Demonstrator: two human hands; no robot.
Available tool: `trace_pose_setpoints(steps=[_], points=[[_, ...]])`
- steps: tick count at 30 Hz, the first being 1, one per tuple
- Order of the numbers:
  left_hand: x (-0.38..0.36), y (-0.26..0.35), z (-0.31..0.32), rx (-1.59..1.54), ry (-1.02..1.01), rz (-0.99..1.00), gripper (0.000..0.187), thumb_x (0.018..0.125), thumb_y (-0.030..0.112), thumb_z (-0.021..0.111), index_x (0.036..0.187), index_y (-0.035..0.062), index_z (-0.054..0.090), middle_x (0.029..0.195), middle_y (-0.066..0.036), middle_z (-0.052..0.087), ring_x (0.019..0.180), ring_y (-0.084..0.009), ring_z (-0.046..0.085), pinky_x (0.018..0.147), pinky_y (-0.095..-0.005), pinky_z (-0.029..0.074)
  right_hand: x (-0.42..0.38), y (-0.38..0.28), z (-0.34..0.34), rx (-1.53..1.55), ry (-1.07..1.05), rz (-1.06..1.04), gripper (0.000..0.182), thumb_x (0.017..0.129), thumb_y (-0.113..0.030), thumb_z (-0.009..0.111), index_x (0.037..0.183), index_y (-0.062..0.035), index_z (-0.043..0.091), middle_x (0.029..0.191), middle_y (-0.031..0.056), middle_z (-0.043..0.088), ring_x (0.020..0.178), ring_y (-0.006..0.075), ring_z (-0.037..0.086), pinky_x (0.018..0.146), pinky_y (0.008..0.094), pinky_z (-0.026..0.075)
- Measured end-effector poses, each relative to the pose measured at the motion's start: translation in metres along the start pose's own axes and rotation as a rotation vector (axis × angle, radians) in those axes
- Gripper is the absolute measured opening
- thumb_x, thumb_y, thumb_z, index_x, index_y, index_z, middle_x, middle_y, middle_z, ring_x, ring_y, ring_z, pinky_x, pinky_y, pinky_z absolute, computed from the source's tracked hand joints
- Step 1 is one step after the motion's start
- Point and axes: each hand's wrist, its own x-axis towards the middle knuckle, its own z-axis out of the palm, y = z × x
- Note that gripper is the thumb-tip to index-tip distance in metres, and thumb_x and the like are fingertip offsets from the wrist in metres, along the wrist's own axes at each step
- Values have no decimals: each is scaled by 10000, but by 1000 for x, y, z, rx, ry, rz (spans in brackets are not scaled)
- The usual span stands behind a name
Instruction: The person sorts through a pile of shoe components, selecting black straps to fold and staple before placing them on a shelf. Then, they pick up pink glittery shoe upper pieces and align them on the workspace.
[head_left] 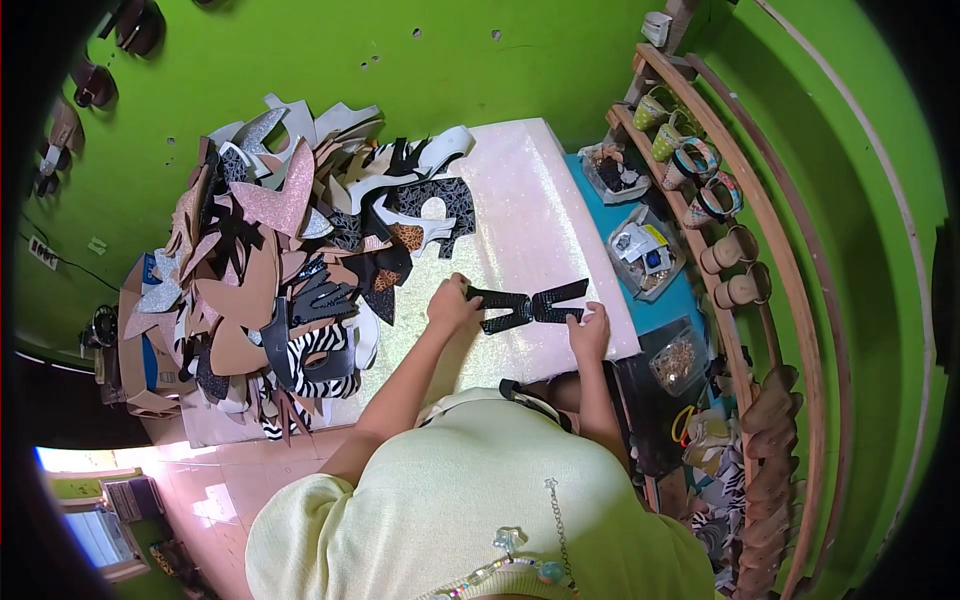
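Pale yellow knitted clothing fills the bottom centre of the frame, with a beaded chain across it, and hides the person's body and upper arms. Above it, at mid-frame, both forearms reach out onto a glittery white sheet spread over the work surface.

On that sheet lies a black patterned cut-out piece, flat, shaped like two joined wings. Resting on its left end is the left hand, fingers curled loosely over the edge; whether it pinches the piece or only presses it cannot be told. At the lower right end the right hand lies flat, fingers together, pressing down.

Left of centre, a large heap of cut-out shapes overlaps so thickly that single pieces are hard to separate: pink glitter, tan, black, zebra and leopard prints.

To the right, clear plastic tubs sit on a blue surface; their small contents are too small to identify. Another tub holds brownish bits. Farther right, a curved wooden rack carries shoe forms, partly cut off at lower right.
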Motion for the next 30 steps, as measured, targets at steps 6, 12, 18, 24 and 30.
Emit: trace_pose_setpoints(steps=[6,12,18,24,30], points=[[-17,18,6,143,71,381,854,560,361,758,1271,97,366,1268,-175,380,1199,-341,340,973,-467,316,4,-31,-20,-139,-165,-340,759,569,-197,771,1235,-124,414,1238,106,369,1185,310,325,974,444,299],[-27,22,28,398,45,499,932,514,304,781,1297,125,310,1231,-103,421,1193,-303,353,962,-487,310,24,-41,-15,-343,-436,-499,797,522,-210,791,1233,-173,432,1235,56,383,1212,267,309,1013,514,213],[-27,18,28,323,17,469,881,512,272,758,1274,121,342,1117,-91,479,1095,-283,430,894,-442,375,42,-37,-15,-468,-539,-658,698,500,-209,778,1141,-162,507,1131,40,435,1150,237,365,1000,574,190],[-29,21,22,335,25,493,859,517,278,747,1267,129,354,1089,-90,488,1041,-280,454,842,-436,393,53,-39,-18,-492,-583,-790,610,510,-221,744,1077,-139,534,1072,55,455,1081,250,416,995,582,207],[-33,27,28,347,26,473,868,510,303,752,1267,145,358,1087,-89,484,1021,-283,455,821,-447,390,63,-36,-19,-491,-624,-844,593,513,-235,732,1064,-130,539,1064,60,459,1069,253,424,993,587,215]])
